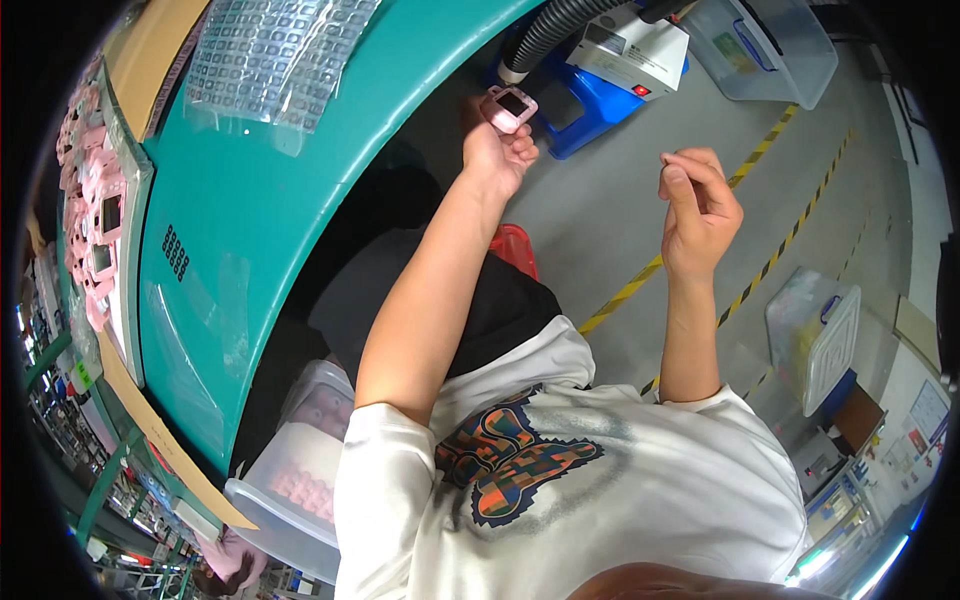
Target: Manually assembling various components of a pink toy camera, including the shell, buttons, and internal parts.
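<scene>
My left hand (496, 160) is closed round a small pink device (509, 110) with a dark square screen, which looks like a toy camera. The device is right by the pale mouth of a black corrugated hose (560, 38); whether the two touch I cannot tell. Well apart on the right, my right hand (702, 212) is raised above the floor with thumb and forefinger pinched together. Anything between those fingertips is too small to make out.
Left is a green-topped table (205, 330) with clear blister sheets (275, 70) and a tray of pink parts (100, 200). A white box (630, 50) stands on a blue stool (590, 120). Clear bins (765, 50) stand on the floor; another bin (285, 535) is beside the table.
</scene>
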### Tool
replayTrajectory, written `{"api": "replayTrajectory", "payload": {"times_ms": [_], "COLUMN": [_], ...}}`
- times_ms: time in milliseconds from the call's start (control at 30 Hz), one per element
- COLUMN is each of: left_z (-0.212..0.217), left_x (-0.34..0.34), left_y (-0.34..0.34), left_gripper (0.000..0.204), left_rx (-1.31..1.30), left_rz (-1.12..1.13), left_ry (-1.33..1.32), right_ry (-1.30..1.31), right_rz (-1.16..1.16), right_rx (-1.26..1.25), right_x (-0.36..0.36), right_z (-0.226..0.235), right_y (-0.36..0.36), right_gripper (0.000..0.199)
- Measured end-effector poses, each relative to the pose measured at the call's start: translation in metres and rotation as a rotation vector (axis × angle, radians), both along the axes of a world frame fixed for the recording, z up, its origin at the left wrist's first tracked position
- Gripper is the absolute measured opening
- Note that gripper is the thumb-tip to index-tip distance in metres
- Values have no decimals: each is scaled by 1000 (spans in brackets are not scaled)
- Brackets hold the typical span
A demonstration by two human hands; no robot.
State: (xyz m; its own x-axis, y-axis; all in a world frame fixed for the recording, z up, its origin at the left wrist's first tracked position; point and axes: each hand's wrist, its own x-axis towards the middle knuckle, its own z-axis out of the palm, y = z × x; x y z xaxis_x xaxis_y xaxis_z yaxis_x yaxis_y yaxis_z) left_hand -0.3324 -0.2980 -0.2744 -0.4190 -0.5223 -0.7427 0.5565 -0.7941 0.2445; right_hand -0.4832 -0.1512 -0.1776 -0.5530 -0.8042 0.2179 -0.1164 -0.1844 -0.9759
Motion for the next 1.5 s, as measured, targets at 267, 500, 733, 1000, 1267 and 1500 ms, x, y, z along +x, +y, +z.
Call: {"api": "replayTrajectory", "payload": {"times_ms": [267, 500, 733, 1000, 1267, 1500], "left_z": [-6, -17, -11, -1, 68, 144], "left_x": [1, 5, 2, 3, 57, 122], "left_y": [-5, -17, -17, -9, 60, 127], "left_gripper": [46, 47, 46, 45, 46, 51], "left_rx": [-26, -41, -73, -58, 60, -26], "left_rz": [-46, -59, -90, -121, -201, -147], "left_ry": [123, 195, 171, 233, 280, 388], "right_ry": [9, 24, 57, 57, 333, 850], "right_rz": [9, 24, 31, 55, 233, 783], "right_rx": [21, 44, 57, 48, 18, -360], "right_x": [2, 8, 11, 21, 31, 74], "right_z": [-2, 1, 5, 9, 33, 92], "right_y": [-3, -6, -7, -12, -32, -53], "right_gripper": [9, 9, 10, 9, 12, 14]}}
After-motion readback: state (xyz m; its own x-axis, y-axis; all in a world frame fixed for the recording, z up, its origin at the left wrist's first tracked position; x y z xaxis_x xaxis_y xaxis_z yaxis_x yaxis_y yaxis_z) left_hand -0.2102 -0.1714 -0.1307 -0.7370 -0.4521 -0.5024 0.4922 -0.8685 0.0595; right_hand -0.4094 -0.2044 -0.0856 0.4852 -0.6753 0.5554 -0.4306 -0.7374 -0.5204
